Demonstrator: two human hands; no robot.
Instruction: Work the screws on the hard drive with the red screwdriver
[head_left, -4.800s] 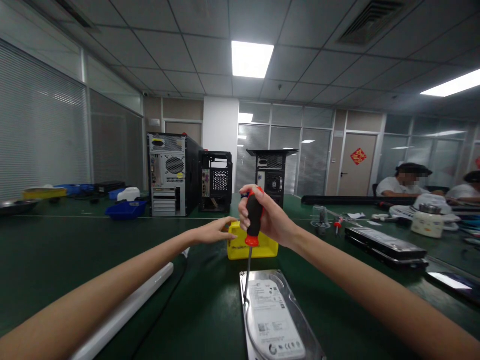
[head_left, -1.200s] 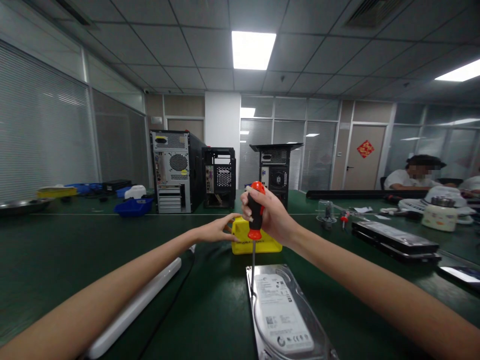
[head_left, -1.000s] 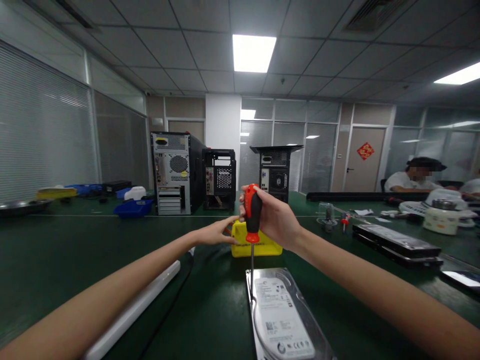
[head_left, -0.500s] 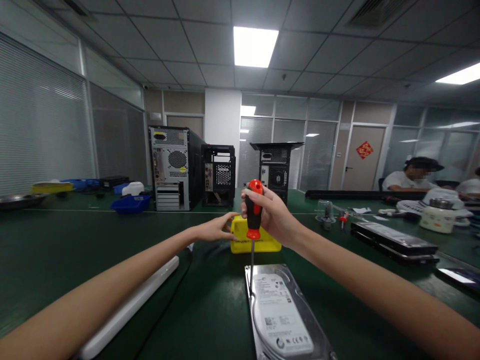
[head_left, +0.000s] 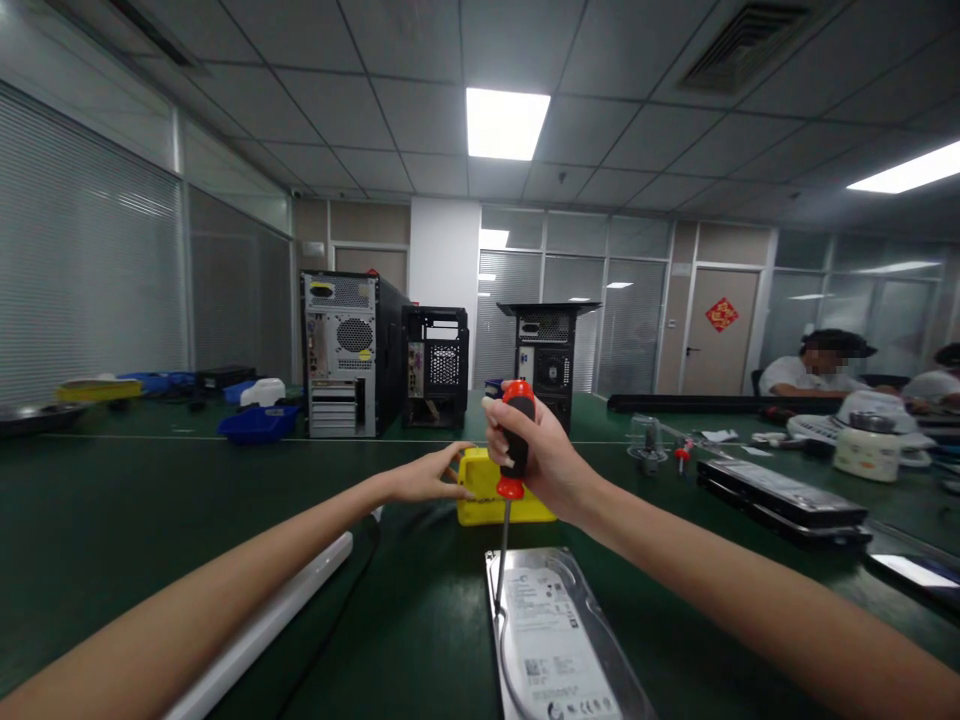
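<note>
My right hand (head_left: 541,450) is closed around the red and black handle of a screwdriver (head_left: 514,440). Its shaft points down, leaning slightly, and the tip meets the left edge of a hard drive (head_left: 555,630). The drive lies flat, its white label facing up and its near end cut off by the frame. Behind it stands a yellow plastic bin (head_left: 480,508), partly covered by my right hand. My left hand (head_left: 429,474) grips the bin's left end, thumb and fingers apart around its edge; what lies inside the bin is hidden.
A white bar (head_left: 277,615) and a dark cable lie on the left. Computer cases (head_left: 341,350) stand at the back, beside a blue bin (head_left: 257,424). Stacked drives (head_left: 784,497), a phone (head_left: 919,575) and a jar (head_left: 868,450) are on the right. People sit at far right.
The whole view has shifted downward slightly. The screwdriver's handle leans a little more to the right, with its tip still at the same spot on the drive. My left hand stays at the bin.
</note>
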